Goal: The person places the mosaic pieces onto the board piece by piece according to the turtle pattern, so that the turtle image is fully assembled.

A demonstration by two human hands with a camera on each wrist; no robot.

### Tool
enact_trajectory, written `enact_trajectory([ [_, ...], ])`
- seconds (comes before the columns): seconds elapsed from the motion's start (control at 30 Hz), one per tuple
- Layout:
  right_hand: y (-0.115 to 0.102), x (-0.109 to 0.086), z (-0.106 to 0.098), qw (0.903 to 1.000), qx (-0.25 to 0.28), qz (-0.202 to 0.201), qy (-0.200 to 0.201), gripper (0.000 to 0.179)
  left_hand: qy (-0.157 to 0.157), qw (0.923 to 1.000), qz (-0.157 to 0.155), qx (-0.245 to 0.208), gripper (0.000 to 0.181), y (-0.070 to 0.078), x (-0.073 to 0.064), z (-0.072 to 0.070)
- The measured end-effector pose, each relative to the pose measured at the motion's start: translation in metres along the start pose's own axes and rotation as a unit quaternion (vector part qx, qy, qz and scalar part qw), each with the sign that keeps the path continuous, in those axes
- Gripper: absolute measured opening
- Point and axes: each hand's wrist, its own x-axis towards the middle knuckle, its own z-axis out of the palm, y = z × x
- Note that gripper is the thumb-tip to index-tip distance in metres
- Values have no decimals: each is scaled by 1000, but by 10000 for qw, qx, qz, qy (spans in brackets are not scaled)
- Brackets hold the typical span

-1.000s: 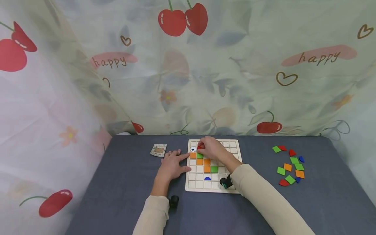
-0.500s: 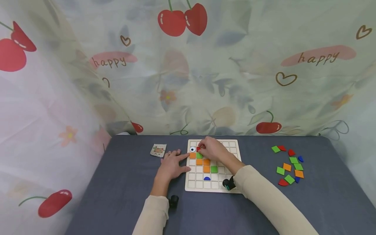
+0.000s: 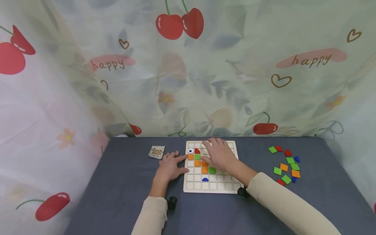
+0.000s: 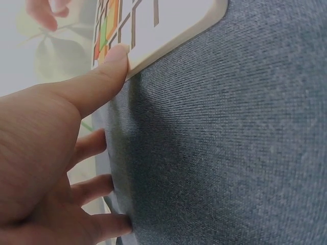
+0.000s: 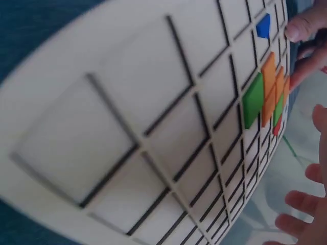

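My left hand (image 3: 169, 166) lies at the left edge of a pale gridded board (image 3: 192, 186), its thumb and index fingertip on the rim. Over the board's upper middle my right hand (image 3: 221, 156) is spread, fingers apart and holding nothing. Near the top left corner of the grid sit a round eye tile (image 3: 191, 150) and a red quarter-circle tile (image 3: 197, 151). Below them come an orange square tile (image 3: 190, 157) and a green square tile (image 3: 197, 157), then more orange ones stepping down to another green tile (image 5: 253, 102). A blue half-circle tile (image 3: 205, 179) sits lower.
Loose green, orange, red and blue tiles (image 3: 283, 167) are scattered on the dark table (image 3: 123, 195) to the right. A small printed card (image 3: 157, 152) lies left of the board. Patterned fabric (image 3: 202, 85) hangs behind the table.
My right hand has let go of the red quarter-circle tile, now lying in its cell, and has drawn back to the right with fingers spread. The left hand keeps its place.
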Motion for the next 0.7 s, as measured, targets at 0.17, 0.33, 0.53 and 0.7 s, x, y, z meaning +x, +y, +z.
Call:
enact_trajectory([
  [0.17,8,-22,7,9998,-185,-115,2,76,37,10000,-3,5,66,-1,0,1],
  [0.33,25,-41,14,9999,-85,-62,26,79,31,10000,15,-4,67,-2,-1,1],
  [0.53,49,-60,18,9998,25,172,67,79,66,10000,32,27,67,-2,1,3],
  [0.7,68,-73,21,9990,167,413,36,79,40,10000,16,32,67,-2,1,3],
])
